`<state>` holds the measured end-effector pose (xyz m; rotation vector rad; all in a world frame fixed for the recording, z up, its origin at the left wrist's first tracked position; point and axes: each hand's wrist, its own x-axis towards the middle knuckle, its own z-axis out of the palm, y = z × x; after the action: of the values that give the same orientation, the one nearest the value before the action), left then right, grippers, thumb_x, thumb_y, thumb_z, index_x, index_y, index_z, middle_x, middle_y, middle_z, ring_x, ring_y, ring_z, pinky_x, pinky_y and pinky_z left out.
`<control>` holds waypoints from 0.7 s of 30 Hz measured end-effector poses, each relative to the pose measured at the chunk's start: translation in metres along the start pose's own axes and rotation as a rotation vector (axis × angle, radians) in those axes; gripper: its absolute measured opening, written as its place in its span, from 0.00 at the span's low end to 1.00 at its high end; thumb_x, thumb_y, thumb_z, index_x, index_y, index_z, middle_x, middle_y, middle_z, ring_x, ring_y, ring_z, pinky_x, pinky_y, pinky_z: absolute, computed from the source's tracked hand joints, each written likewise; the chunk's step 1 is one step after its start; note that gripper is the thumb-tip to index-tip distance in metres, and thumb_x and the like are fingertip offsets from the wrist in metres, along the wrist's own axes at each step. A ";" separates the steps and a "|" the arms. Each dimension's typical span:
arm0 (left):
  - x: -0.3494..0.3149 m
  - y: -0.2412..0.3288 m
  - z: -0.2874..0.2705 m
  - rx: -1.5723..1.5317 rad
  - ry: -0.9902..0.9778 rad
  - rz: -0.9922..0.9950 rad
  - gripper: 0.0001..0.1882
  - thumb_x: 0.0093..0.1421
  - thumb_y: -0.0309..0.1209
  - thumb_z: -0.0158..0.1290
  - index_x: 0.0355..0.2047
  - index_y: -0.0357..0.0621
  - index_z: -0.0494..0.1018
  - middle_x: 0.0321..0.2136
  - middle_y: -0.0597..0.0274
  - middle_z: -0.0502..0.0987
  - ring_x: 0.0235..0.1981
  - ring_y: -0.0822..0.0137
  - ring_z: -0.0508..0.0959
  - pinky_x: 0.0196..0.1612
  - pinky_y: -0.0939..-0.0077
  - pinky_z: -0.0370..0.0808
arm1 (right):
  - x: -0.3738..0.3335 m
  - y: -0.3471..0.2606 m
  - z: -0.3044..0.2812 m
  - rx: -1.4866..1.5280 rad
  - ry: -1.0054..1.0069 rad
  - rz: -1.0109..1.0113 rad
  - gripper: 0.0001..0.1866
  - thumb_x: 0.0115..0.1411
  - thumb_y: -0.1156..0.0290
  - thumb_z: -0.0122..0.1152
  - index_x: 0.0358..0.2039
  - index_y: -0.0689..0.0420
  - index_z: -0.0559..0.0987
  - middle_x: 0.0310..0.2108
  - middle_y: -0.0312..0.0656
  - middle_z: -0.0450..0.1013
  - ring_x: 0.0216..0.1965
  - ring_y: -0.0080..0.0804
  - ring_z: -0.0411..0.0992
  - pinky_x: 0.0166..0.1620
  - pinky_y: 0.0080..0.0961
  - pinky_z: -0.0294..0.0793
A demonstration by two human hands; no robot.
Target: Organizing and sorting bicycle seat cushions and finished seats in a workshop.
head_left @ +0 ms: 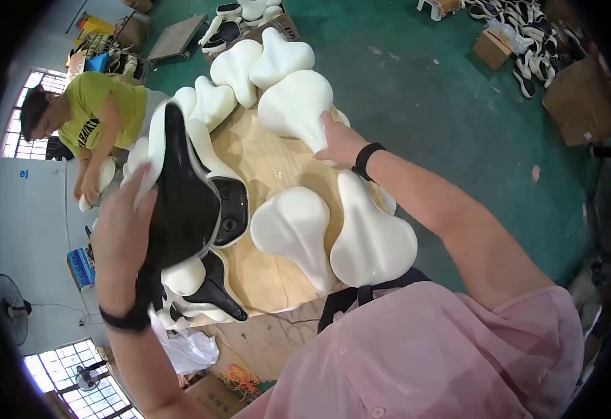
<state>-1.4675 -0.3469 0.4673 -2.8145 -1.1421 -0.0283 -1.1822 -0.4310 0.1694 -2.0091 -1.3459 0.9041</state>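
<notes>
My left hand [120, 241], slightly blurred, grips a bicycle saddle [180, 206] along its left side. Its black underside faces me and its white padding shows at the edge. My right hand [344, 143] closes around the narrow nose of a white saddle pad [295, 105] at the far right of the wooden tabletop [270, 164]. Two more white pads, one [293, 227] and another [374, 241], lie on the near right part. Under the raised saddle, further saddles with black bases [230, 209] are partly hidden.
Several white pads [236, 66] line the table's far edge. At the left, a co-worker in a yellow-green shirt [120, 101] handles a white piece. Cartons [581, 101] and a heap of saddles [529, 42] stand on the green floor. Orange cord [241, 378] lies below the table.
</notes>
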 end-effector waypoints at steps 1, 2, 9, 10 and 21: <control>0.025 0.013 0.008 0.094 0.017 0.008 0.20 0.59 0.36 0.49 0.51 0.46 0.72 0.38 0.41 0.76 0.39 0.45 0.76 0.45 0.57 0.71 | 0.002 0.005 0.003 -0.041 0.045 0.004 0.56 0.43 0.63 0.72 0.62 0.69 0.45 0.38 0.63 0.72 0.41 0.53 0.74 0.45 0.38 0.74; 0.047 0.022 0.019 0.195 0.035 0.006 0.19 0.59 0.36 0.48 0.50 0.47 0.73 0.37 0.42 0.77 0.38 0.47 0.77 0.45 0.58 0.72 | 0.003 0.005 0.007 -0.078 0.086 -0.002 0.57 0.42 0.63 0.72 0.63 0.69 0.44 0.39 0.63 0.72 0.41 0.52 0.74 0.45 0.37 0.74; 0.177 0.100 0.109 0.172 -0.361 -0.009 0.38 0.52 0.65 0.47 0.42 0.40 0.78 0.46 0.47 0.76 0.50 0.52 0.73 0.55 0.62 0.68 | 0.006 -0.005 0.015 0.070 0.042 0.044 0.59 0.43 0.64 0.71 0.66 0.66 0.40 0.43 0.62 0.72 0.44 0.53 0.73 0.48 0.37 0.73; 0.194 0.118 0.112 0.047 -0.570 -0.012 0.39 0.55 0.64 0.44 0.42 0.38 0.77 0.45 0.49 0.76 0.50 0.54 0.74 0.56 0.63 0.67 | 0.007 0.001 0.015 0.072 0.048 0.050 0.59 0.43 0.64 0.71 0.66 0.66 0.40 0.43 0.62 0.72 0.44 0.53 0.73 0.48 0.37 0.73; 0.170 -0.004 0.241 -0.544 -0.406 -0.466 0.40 0.59 0.59 0.45 0.52 0.30 0.66 0.41 0.48 0.75 0.41 0.60 0.75 0.41 0.67 0.72 | 0.000 0.009 0.010 0.184 0.082 0.134 0.54 0.44 0.61 0.70 0.64 0.65 0.47 0.48 0.60 0.69 0.48 0.49 0.71 0.51 0.36 0.71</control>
<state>-1.3537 -0.2008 0.2372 -2.9903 -2.1570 0.2413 -1.1843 -0.4332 0.1563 -1.9880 -1.0540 0.9569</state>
